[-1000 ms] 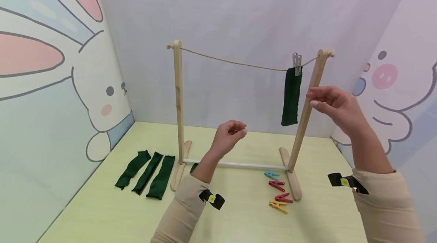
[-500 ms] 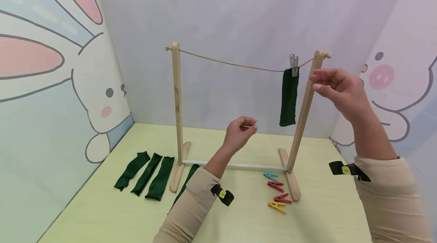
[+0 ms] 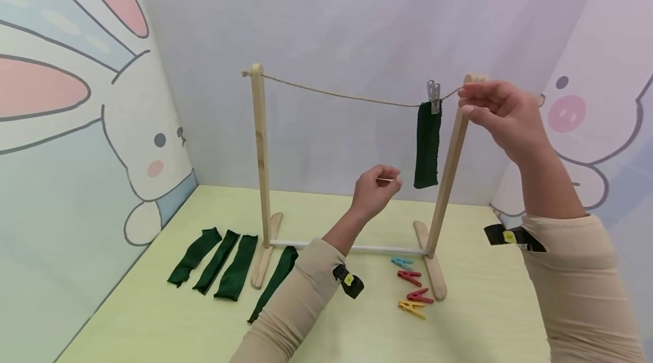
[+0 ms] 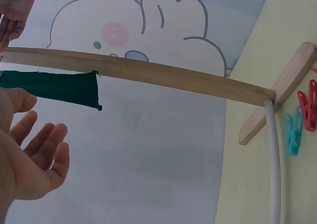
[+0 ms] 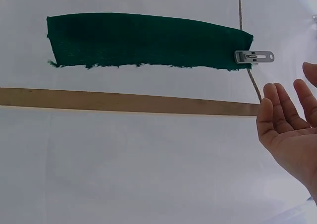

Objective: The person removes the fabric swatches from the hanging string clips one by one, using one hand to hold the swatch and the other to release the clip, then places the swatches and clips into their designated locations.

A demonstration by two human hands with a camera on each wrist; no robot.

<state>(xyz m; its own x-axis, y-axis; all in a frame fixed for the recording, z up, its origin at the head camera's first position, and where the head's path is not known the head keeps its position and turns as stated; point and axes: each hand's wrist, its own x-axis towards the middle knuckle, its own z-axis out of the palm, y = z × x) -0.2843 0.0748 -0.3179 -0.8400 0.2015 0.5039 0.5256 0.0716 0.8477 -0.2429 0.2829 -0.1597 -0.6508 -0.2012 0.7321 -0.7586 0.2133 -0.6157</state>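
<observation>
A dark green cloth strip (image 3: 427, 147) hangs from the rope (image 3: 336, 95) near its right end. A grey clothespin (image 3: 434, 97) clips its top edge to the rope. My right hand (image 3: 505, 116) is raised in front of the right post's top, to the right of the clothespin, fingers loosely bent and holding nothing. In the right wrist view the hand (image 5: 292, 125) stands apart from the clothespin (image 5: 254, 56). Lower and to the left of the hanging cloth is my left hand (image 3: 374, 190), its fingers relaxed around bare air. The left wrist view shows that hand (image 4: 37, 154) beside the cloth (image 4: 59, 88).
A wooden frame with a left post (image 3: 260, 153) and right post (image 3: 449, 176) carries the rope; a white bar (image 3: 388, 249) joins its feet. Several green strips (image 3: 237, 266) lie at the left. Blue (image 3: 403, 262), red (image 3: 410, 277) and yellow clothespins (image 3: 411, 308) lie by the right foot.
My right hand has risen toward the rope's height by the right post. The left hand has moved right and slightly up, nearer the hanging cloth, uncovering another strip on the table.
</observation>
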